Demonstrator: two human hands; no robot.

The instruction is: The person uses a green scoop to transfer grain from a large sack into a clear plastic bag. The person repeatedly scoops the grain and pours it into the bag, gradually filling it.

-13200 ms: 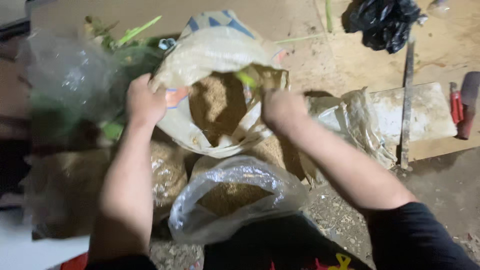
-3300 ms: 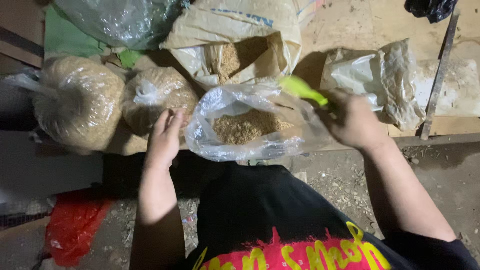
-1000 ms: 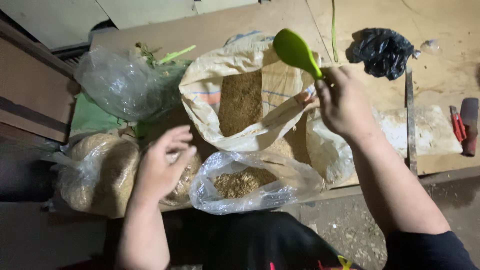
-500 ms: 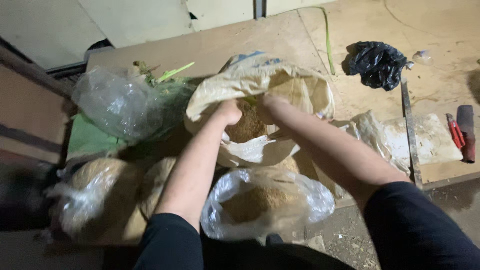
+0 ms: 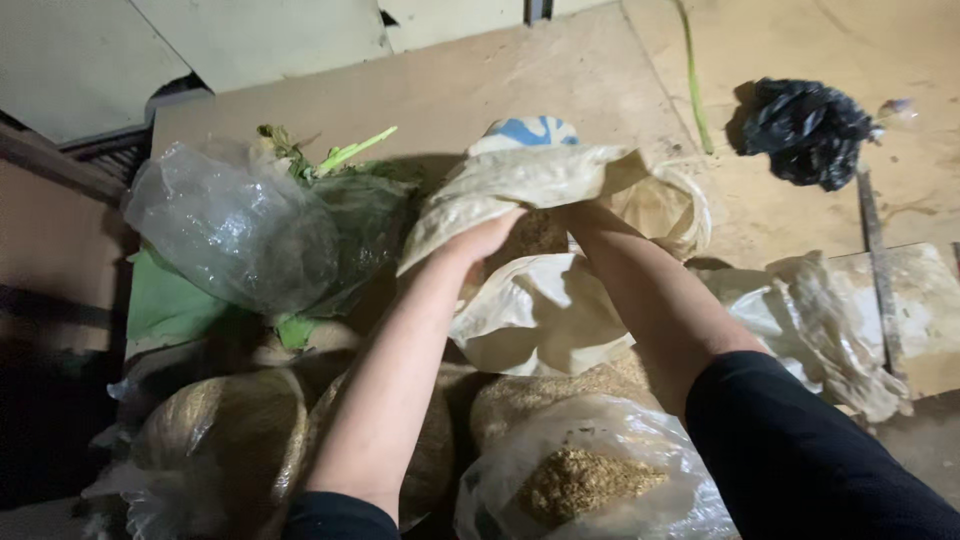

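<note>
We have both arms reaching into the big tan woven sack (image 5: 540,310), which stands in the middle of the wooden counter (image 5: 560,80) with its mouth flopped open toward us. Our left hand (image 5: 485,235) grips the sack's upper lip, fingers curled shut on the fabric; our right hand is sunk inside the sack, so we cannot tell how its fingers stand.

We judge that the floppy lip could slip and fold over the opening. The clear plastic bag of brown grain (image 5: 590,480) sits open just below our arms, and an elbow could tip it and spill it.

The counter is bare scuffed plywood, dusty, with a crumpled black plastic bag (image 5: 805,130) far right and a clear bag of green leaves (image 5: 240,230) left. Pale wall panels stand behind; the light is dim.
</note>
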